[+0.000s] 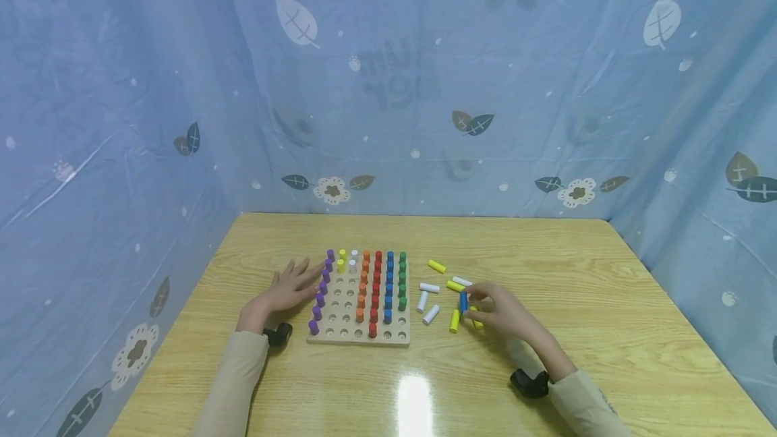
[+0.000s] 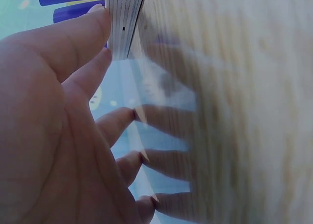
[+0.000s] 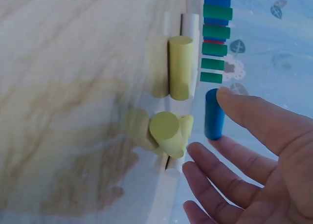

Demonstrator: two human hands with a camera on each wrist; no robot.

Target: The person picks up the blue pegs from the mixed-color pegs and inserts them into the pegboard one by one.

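A wooden pegboard (image 1: 358,342) lies on the table, with rows of purple, yellow, white, orange, red, blue and green pegs standing in it. My left hand (image 1: 288,290) rests flat beside it, fingers spread; in the left wrist view its thumb and index finger touch the board's side (image 2: 121,26). Between the thumb and a fingertip of my right hand (image 1: 502,310) a blue peg (image 3: 214,117) is pinched, held above the table to the right of the board. Loose yellow pegs (image 1: 454,321) and white pegs (image 1: 431,314) lie around and under that hand.
The light wooden table (image 1: 516,241) carries everything. A blue patterned curtain (image 1: 413,86) surrounds its back and sides. Several holes in the lower left and bottom row of the board hold no pegs. Farther back lies a single yellow peg (image 1: 437,266).
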